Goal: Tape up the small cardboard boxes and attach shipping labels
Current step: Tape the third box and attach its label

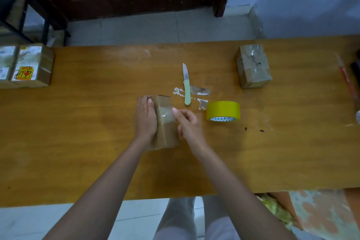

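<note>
A small cardboard box [165, 122] lies in the middle of the wooden table [87, 122], with a strip of clear tape across its top. My left hand [145, 118] grips the box's left side, fingers curled over its far left corner. At the box's right edge my right hand [188, 122] hovers with loosely bent fingers, one fingertip touching the tape. A yellow tape roll [223, 111] stands just right of my right hand. A knife [186, 84] with a pale green handle lies open behind the box.
Torn tape scraps [200, 91] lie around the knife. Another taped box [253, 65] sits at the back right. Two labelled boxes [27, 65] stand at the table's left edge. A red stick [345, 76] lies at the far right.
</note>
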### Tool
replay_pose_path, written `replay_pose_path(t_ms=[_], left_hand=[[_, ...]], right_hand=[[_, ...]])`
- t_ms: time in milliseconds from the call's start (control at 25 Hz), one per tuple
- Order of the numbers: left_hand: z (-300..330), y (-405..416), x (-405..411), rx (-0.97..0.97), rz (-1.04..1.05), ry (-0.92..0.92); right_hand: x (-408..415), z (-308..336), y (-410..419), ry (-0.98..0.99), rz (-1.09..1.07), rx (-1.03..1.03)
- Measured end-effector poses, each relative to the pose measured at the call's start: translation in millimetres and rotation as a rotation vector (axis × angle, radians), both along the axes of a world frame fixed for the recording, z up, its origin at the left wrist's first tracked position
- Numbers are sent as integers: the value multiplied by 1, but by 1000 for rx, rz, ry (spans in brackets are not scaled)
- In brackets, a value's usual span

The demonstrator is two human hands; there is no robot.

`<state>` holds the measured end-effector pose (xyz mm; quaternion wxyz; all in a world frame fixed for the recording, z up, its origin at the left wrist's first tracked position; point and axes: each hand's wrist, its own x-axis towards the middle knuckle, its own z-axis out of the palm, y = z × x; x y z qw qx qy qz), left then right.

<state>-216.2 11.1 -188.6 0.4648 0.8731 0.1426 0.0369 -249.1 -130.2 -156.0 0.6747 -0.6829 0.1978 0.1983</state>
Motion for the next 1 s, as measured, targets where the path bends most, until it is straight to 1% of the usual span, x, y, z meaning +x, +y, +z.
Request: replay_pose_path(t_ms=[80, 200, 360, 520, 600, 720, 800, 880, 920, 1000], left_hand=[[10, -13, 0, -48, 1, -34], [26, -32, 0, -116, 20, -48], [43, -46, 1, -151, 41, -61], [55, -58, 1, -175, 56, -61], [58, -62, 0, -200, 79, -49], [61, -67, -4, -227, 102, -41], [68, -72, -6, -256, 92, -45], [77, -77, -5, -266, 77, -56], [81, -79, -4, -256, 72, -70], [87, -82, -3, -230, 72, -93]], right_hand=[[0, 11, -7, -81, -106, 5], [3, 25, -18, -145, -177, 20], [4, 34, -31, -218, -176, -60], [3, 39, -37, -366, -158, -219], [2, 43, -39, -417, -162, -249], [3, 48, -44, -421, -174, -232], [4, 53, -47, -364, -162, -170], [7, 58, -48, -276, -75, -138], [9, 60, -49, -254, -30, -168], [13, 62, -50, -271, 1, -179]])
